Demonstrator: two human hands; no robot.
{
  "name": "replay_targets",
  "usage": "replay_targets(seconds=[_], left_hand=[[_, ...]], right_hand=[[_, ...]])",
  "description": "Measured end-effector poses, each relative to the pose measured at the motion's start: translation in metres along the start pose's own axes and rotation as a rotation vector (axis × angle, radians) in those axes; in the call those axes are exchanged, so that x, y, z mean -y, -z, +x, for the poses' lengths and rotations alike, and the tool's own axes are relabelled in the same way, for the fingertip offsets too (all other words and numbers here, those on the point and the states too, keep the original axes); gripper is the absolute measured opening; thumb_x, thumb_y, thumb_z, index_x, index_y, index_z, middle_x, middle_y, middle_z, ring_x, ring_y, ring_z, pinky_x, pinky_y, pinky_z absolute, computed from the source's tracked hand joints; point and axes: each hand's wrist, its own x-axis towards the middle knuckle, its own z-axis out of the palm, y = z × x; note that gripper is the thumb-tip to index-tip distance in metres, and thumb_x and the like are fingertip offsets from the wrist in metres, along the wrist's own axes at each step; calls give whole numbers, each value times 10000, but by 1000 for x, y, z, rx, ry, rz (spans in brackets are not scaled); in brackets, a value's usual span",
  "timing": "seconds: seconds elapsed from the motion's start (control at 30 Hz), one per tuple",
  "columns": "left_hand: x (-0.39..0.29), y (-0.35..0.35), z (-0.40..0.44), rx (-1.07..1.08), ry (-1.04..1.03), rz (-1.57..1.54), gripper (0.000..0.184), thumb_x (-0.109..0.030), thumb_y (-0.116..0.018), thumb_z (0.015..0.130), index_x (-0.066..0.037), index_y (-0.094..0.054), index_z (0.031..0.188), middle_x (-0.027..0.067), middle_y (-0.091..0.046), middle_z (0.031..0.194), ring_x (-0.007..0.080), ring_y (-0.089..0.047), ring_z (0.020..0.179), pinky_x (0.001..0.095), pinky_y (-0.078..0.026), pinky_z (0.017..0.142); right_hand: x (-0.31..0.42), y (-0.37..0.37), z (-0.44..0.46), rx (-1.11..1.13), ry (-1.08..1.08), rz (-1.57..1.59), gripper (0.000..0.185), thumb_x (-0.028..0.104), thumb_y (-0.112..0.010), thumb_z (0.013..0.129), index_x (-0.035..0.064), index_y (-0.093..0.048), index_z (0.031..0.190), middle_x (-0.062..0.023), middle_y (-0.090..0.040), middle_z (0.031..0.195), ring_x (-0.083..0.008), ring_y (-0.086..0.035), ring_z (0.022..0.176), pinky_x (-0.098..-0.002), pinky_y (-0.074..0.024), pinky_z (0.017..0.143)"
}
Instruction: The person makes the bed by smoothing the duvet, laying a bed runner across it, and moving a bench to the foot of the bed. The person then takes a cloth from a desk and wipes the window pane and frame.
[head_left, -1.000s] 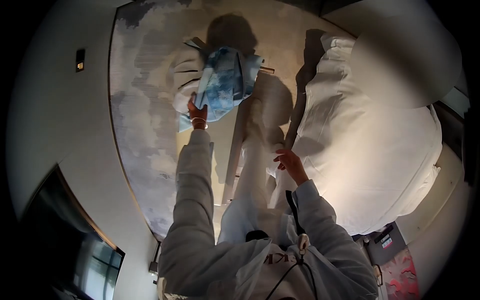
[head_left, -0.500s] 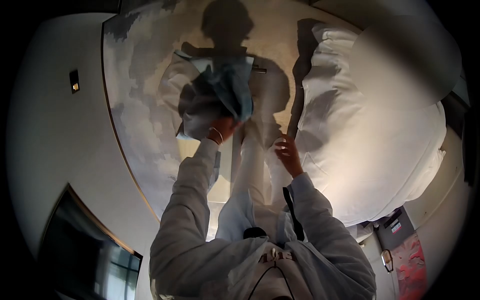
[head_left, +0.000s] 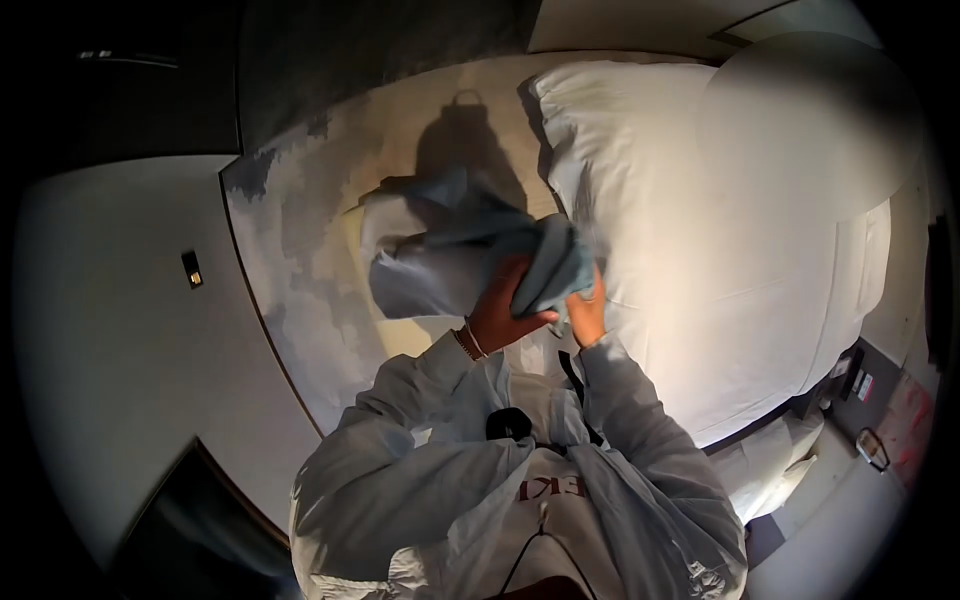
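The blue-grey cloth [head_left: 556, 268] is bunched between the person's two hands, in front of the body, near the edge of the bed. A looser grey stretch of fabric trails from the bunch toward the left; whether it is one piece with the cloth cannot be told. Blur affects the folds.

Left hand [head_left: 502, 312]: fingers clamped on the cloth, partly hidden by it; bracelets [head_left: 472, 341] at the wrist. Right hand [head_left: 587, 310]: fingers closed on the lower right edge of the cloth, partly covered.

Below the fabric, a pale yellow surface [head_left: 405, 338] shows in part. Patterned carpet [head_left: 295, 265] lies to the left, carrying a dark shadow [head_left: 465, 142] beyond the cloth. The bed [head_left: 690, 270], covered in white, stands to the right. A small switch plate [head_left: 192, 270] is fixed to the left wall [head_left: 105, 330].
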Motion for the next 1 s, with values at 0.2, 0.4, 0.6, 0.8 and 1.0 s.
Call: replay_targets(seconds=[0.2, 0.4, 0.6, 0.8, 1.0], left_hand=[[12, -55, -21, -55, -41, 305, 1122, -398, -805, 532, -35, -160, 1376, 222, -295, 1333, 354, -280, 1240, 461, -279, 992], [15, -142, -30, -59, 263, -421, 961, -382, -747, 611, -12, -234, 1334, 202, -350, 1284, 298, -361, 1180, 419, -319, 959], [-28, -221, -68, 162, 543, -774, 888, -373, -724, 639, -5, -267, 1305, 189, -379, 1243, 280, -387, 1145, 401, -334, 941], [-57, -240, -49, 88, 419, -685, 817, -364, -701, 667, 2, -300, 1276, 175, -408, 1201, 261, -413, 1110, 384, -348, 923], [-83, -181, -4, -189, 103, -491, 747, -355, -677, 694, 9, -333, 1248, 162, -437, 1160, 243, -439, 1075, 366, -363, 905]], right_hand=[[41, 101, -54, -123, -43, 444, 525, 60, -544, 811, -2, -358, 1298, -103, -448, 1262, -185, -434, 1138, -292, -328, 971], [76, 154, -140, -300, 103, 406, 506, 60, -534, 792, -9, -388, 1271, -101, -478, 1219, -180, -458, 1101, -287, -346, 945], [102, 185, -214, -463, 273, 316, 490, 59, -525, 772, -17, -418, 1244, -100, -508, 1176, -175, -482, 1063, -283, -365, 919], [117, 237, -251, -681, 404, 331, 476, 58, -515, 752, -24, -449, 1217, -98, -538, 1133, -170, -505, 1025, -278, -383, 893], [87, 298, -292, -948, 443, 456, 408, 42, -538, 735, -26, -510, 1137, -72, -576, 1028, -141, -530, 917, -259, -406, 829]])
